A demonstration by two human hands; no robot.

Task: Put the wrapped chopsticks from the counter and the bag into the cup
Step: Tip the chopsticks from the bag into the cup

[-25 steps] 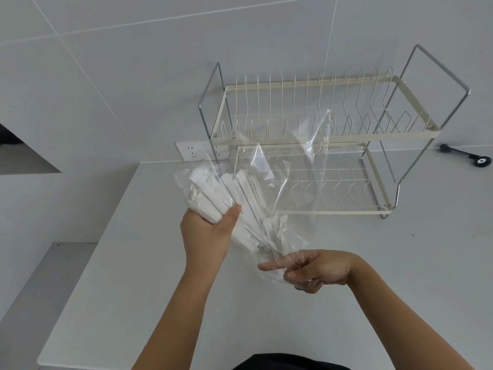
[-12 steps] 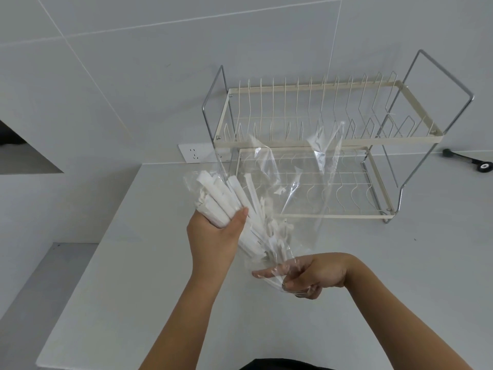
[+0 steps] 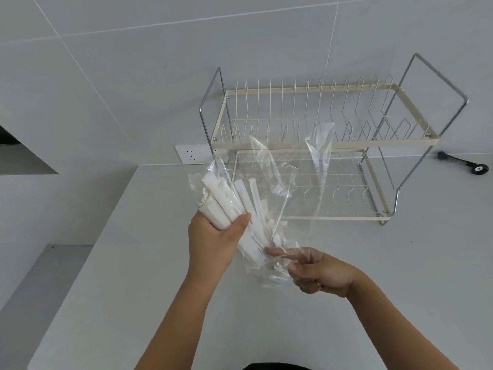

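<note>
Left hand closed around the chopsticks above the counter, right hand pinching the bag bottom, no cup visible; risk: slippery film or a loosened grip may spill pairs onto the counter.

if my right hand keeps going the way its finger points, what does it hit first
Most likely the wrapped chopsticks in the left hand. The right hand points leftward inside the clear bag, fingertip near them.
</note>
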